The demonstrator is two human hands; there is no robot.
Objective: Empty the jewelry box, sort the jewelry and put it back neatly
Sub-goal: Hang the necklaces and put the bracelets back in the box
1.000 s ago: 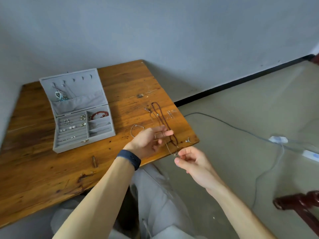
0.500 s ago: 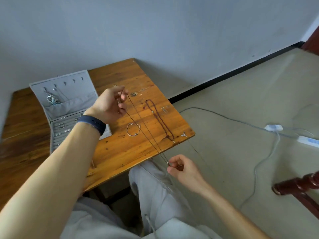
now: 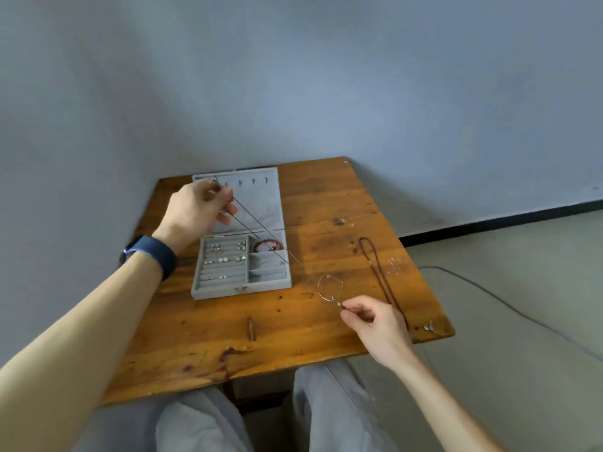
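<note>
**Chain stretched over box, pinched at both ends**

Head view: the chain [image 3: 261, 230] fades out right of the box [image 3: 225, 290], and the lid hooks are partly hidden by fingers. The left arm reaches over the lid, with the left hand [image 3: 195, 207] curled and pinching the chain there. The right hand [image 3: 375, 324], front-right of the box, is curled and pinches the other end. A bangle [image 3: 329, 287] and beads [image 3: 378, 275] lie right of the box.

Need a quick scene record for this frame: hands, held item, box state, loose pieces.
left hand: pinches thin chain necklace up by the lid hooks
right hand: pinches the chain's other end low over the table; strand faint there
jewelry box: open, small pieces in the ring rolls, red bracelet in a right compartment
loose on table: wire bangle, brown bead necklace
</note>
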